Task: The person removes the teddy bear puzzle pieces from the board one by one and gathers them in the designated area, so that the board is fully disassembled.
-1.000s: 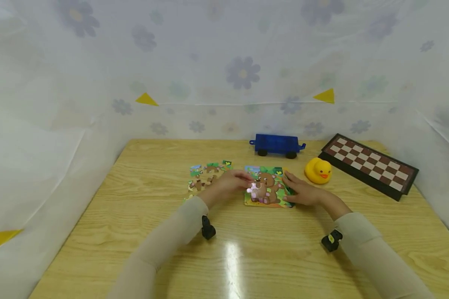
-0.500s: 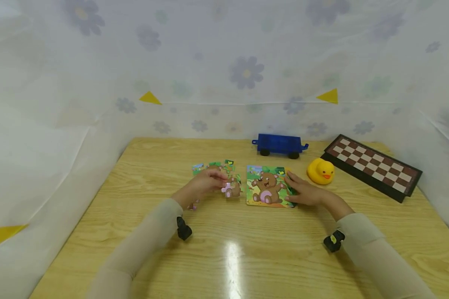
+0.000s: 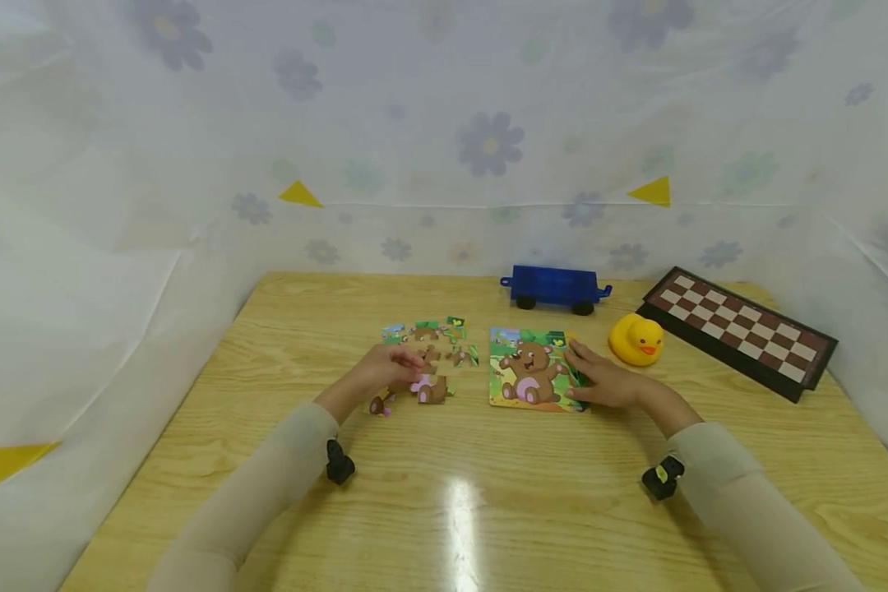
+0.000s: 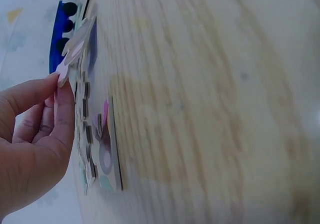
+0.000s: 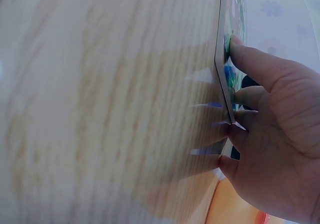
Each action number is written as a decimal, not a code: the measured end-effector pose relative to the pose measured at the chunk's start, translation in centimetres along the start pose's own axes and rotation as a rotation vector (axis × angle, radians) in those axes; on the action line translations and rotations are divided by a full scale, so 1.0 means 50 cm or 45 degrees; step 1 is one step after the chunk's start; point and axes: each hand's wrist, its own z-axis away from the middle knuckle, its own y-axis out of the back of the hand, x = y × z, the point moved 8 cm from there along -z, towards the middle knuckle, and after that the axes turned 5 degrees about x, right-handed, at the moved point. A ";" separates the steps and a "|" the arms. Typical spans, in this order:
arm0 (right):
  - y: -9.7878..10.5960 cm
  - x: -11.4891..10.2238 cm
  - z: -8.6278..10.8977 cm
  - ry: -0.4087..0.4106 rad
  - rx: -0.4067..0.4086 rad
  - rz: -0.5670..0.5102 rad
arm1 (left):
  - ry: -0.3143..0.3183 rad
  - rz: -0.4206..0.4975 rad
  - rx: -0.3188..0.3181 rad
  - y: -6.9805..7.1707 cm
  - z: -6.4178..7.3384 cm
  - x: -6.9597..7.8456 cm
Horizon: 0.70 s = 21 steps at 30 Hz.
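Observation:
My left hand [image 3: 373,374] pinches a brown-and-pink jigsaw piece [image 3: 432,390] between thumb and finger; in the left wrist view that piece [image 4: 75,54] is tilted above the table. Several loose jigsaw pieces [image 3: 427,330] lie around and beyond this hand, and its fingers partly cover some of them. To the right is a square bear picture board [image 3: 529,370], lying flat. My right hand [image 3: 607,380] rests at the board's right edge with fingers spread. In the right wrist view the thumb of this hand [image 5: 285,119] lies on the board's face, while other fingertips reach the tabletop.
A blue toy wagon [image 3: 552,285] stands behind the board. The yellow rubber duck [image 3: 636,339] sits just past my right hand, in front of a folded brown-and-white checkered board [image 3: 736,329]. White flowered cloth [image 3: 407,148] encloses the wooden table [image 3: 414,510].
My left hand has carried the jigsaw piece leftward from over the bear board to the loose pieces, and lower toward the table. The right hand stays in place on the board's edge.

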 end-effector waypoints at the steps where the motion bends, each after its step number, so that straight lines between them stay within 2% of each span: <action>1: 0.000 -0.001 0.001 0.000 0.000 -0.002 | -0.001 0.000 0.005 0.003 0.002 -0.002; 5: 0.001 -0.004 0.001 0.001 0.001 -0.001 | -0.026 0.038 0.004 0.009 0.005 -0.007; 11: 0.001 -0.005 0.002 0.006 0.003 -0.009 | -0.095 0.047 -0.041 0.008 0.011 0.004; 21: -0.001 0.001 -0.002 0.019 0.020 0.001 | -0.077 0.063 -0.065 0.009 0.008 0.006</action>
